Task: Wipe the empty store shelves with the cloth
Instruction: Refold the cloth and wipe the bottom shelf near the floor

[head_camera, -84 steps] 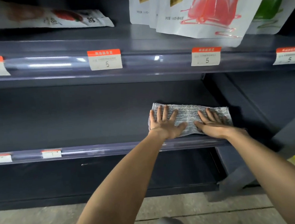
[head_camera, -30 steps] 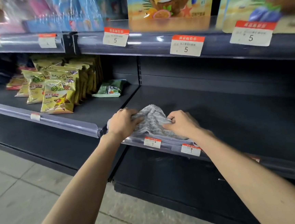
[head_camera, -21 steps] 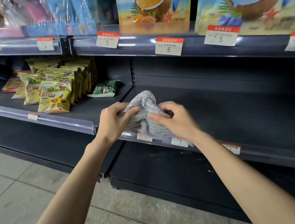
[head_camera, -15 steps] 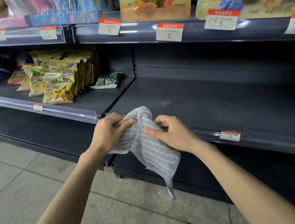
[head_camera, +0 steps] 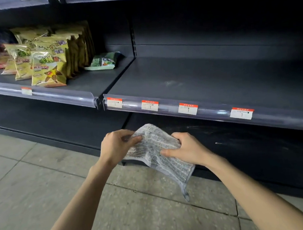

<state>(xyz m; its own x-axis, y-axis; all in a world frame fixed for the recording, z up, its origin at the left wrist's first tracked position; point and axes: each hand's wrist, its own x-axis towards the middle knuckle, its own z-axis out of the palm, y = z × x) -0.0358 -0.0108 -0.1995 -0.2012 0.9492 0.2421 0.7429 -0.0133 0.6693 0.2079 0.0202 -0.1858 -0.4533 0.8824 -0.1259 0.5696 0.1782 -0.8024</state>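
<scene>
Below dark empty shelf [head_camera: 208, 84], hands gripping cloth [head_camera: 155, 149], tiled floor [head_camera: 33, 180]

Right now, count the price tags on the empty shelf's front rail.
4: far left, left of centre, centre, right. More may lie beyond the frame's right edge.

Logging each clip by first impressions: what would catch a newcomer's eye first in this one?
First, the two hands, left hand and right hand, gripping a crumpled grey cloth at centre, held in the air in front of the bottom shelf. Next, the bare dark shelf on the right with four red-topped price tags along its front rail. Then the yellow snack bags upper left, with a green packet beside them.
</scene>
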